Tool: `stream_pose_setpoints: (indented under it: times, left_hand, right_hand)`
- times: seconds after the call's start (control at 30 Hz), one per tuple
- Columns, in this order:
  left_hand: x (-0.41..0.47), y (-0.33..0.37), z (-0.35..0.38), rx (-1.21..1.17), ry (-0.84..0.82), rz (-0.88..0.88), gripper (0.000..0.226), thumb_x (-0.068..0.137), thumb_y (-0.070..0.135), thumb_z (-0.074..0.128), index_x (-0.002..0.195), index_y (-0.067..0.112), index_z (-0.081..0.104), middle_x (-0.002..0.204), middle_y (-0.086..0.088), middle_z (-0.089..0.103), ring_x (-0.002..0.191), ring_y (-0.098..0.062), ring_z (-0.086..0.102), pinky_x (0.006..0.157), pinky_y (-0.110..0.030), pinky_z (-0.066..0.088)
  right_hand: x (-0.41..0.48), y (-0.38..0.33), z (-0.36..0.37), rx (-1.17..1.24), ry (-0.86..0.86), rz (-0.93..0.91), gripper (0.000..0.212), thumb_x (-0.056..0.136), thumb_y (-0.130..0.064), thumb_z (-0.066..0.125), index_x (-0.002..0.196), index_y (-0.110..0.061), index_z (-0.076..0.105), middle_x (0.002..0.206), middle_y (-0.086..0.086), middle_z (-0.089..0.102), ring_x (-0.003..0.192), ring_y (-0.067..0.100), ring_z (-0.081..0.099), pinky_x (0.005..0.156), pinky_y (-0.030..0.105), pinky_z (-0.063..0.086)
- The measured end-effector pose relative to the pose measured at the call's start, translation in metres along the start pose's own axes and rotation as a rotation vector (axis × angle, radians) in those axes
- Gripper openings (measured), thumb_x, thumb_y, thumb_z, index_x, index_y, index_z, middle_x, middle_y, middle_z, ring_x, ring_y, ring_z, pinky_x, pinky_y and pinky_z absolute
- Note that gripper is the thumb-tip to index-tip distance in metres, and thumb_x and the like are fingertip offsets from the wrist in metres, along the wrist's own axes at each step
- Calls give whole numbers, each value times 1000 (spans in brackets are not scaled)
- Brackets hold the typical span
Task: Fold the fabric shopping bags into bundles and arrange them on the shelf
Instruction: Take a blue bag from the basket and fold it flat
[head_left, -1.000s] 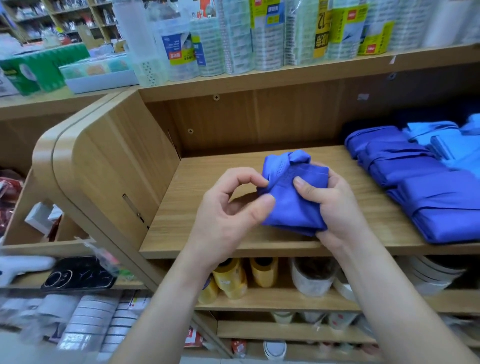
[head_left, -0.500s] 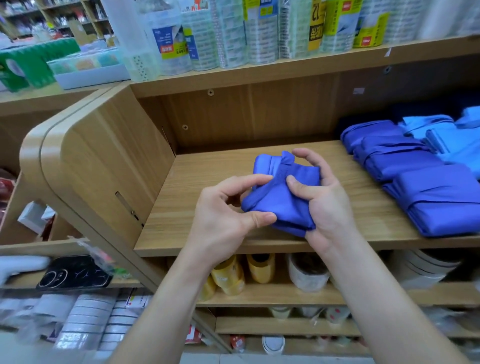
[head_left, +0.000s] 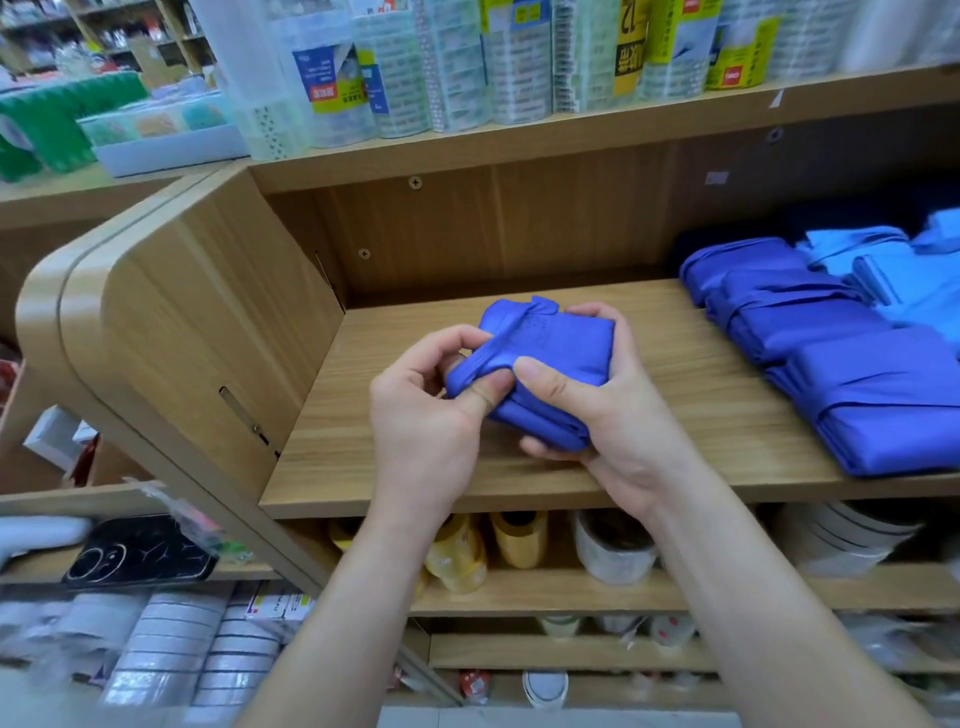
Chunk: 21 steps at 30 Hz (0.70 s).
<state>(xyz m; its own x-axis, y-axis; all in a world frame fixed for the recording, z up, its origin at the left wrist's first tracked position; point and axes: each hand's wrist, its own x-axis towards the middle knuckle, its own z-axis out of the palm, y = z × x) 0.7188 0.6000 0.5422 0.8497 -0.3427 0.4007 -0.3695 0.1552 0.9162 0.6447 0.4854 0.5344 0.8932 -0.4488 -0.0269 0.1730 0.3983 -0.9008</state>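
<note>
Fingers (head_left: 488, 396) grip lumpy blue bundle (head_left: 563, 343), prob. nonwoven fabric.

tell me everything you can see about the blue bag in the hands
The blue bag is royal-blue, smooth, slightly shiny fabric, folded into a compact, rumpled bundle with a knot-like tuft at its far end. The right hand cups it, thumb on top, fingers below. The left hand pinches a strap stretched across its left corner. It is held over the wooden shelf, apart from the folded bags at right.
</note>
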Motion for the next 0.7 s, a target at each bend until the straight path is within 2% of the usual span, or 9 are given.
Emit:
stream_pose_setpoints:
  times: [0.1, 0.17, 0.23, 0.3, 0.4, 0.5, 0.6, 0.63, 0.7]
  left_hand:
    - [1, -3, 8, -245, 27, -156, 24, 69, -5, 80, 85, 10, 70, 80, -9, 66, 80, -25, 59, 80, -40, 52]
    - [0, -9, 10, -369, 32, -234, 19, 68, 1, 77, 84, 10, 71, 82, -10, 67, 85, -30, 59, 87, -47, 50]
    - [1, -12, 11, -368, 54, -250, 16, 70, 3, 74, 85, 8, 70, 84, -12, 67, 86, -31, 60, 90, -52, 49]
    - [1, -14, 14, -322, 102, -228, 16, 75, -3, 73, 84, 8, 68, 82, -10, 67, 82, -26, 61, 85, -47, 52]
    - [-5, -12, 23, -263, 172, -208, 19, 80, -12, 68, 82, 8, 66, 73, -2, 65, 71, -16, 61, 72, -31, 54]
    - [-15, -11, 27, -154, 161, -176, 28, 77, -14, 71, 77, 14, 68, 69, 6, 64, 66, -9, 58, 66, -22, 52]
    - [-21, -8, 23, 28, 104, -96, 32, 77, -11, 71, 78, 20, 70, 74, 8, 68, 71, -6, 61, 69, -21, 51]
    - [-23, -7, 22, 87, 73, -68, 29, 79, -8, 70, 80, 21, 71, 76, 9, 70, 73, -4, 63, 70, -19, 51]
    - [-27, -4, 20, 236, 13, 5, 20, 87, 3, 68, 90, 22, 74, 84, 11, 72, 80, -1, 66, 73, -18, 53]
  right_hand:
    - [2, -2, 8, 205, 87, -59, 54, 70, -10, 75, 112, -25, 46, 96, 3, 69, 66, 26, 68, 45, 28, 49]
    - [5, 0, 12, 313, 174, -93, 44, 80, 3, 67, 107, -23, 45, 95, 6, 67, 64, 26, 67, 43, 28, 47]
    - [8, 0, 16, 351, 253, -116, 43, 85, 9, 61, 106, -23, 44, 97, 7, 65, 62, 26, 67, 42, 28, 47]
    - [10, 0, 19, 356, 307, -169, 43, 85, 12, 60, 107, -22, 44, 97, 7, 65, 60, 26, 67, 42, 28, 46]
    - [16, 3, 28, 323, 419, -264, 44, 84, 15, 58, 107, -20, 44, 93, 6, 63, 64, 24, 65, 46, 30, 48]
    - [23, 8, 35, 181, 542, -436, 46, 79, 17, 63, 100, -20, 47, 97, 3, 57, 78, 13, 60, 65, 30, 53]
    - [26, 12, 34, -286, 600, -679, 46, 74, 9, 65, 101, -23, 46, 95, -13, 52, 87, 8, 55, 81, 28, 48]
    - [28, 13, 32, -409, 598, -707, 46, 74, 6, 64, 104, -24, 45, 97, -16, 51, 90, 8, 54, 84, 26, 46]
    - [30, 15, 25, -498, 579, -689, 46, 76, 1, 64, 107, -26, 43, 100, -18, 50, 94, 8, 53, 87, 26, 44]
